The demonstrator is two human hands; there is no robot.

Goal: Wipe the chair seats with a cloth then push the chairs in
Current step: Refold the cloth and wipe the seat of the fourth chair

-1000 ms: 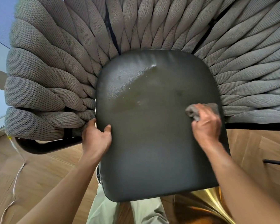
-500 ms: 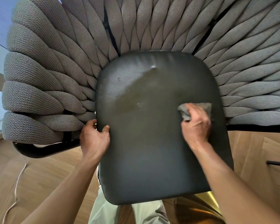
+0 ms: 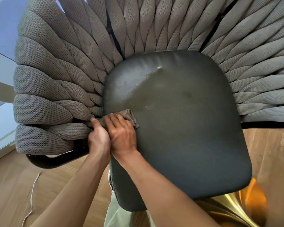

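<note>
Both hands meet at seat (image 3: 184, 128) edge, right hand (image 3: 122, 136) pressing cloth (image 3: 129, 116).

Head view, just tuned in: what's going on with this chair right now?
A person is wiping the dark seat of a woven-backed chair. The right hand presses a grey-brown cloth on the seat's left edge. The left hand sits right beside it, at the seat's edge by the woven armrest; whether it grips anything is hidden. A dull smear and some small marks show on the seat's middle and back. The chair is not pushed in yet.
</note>
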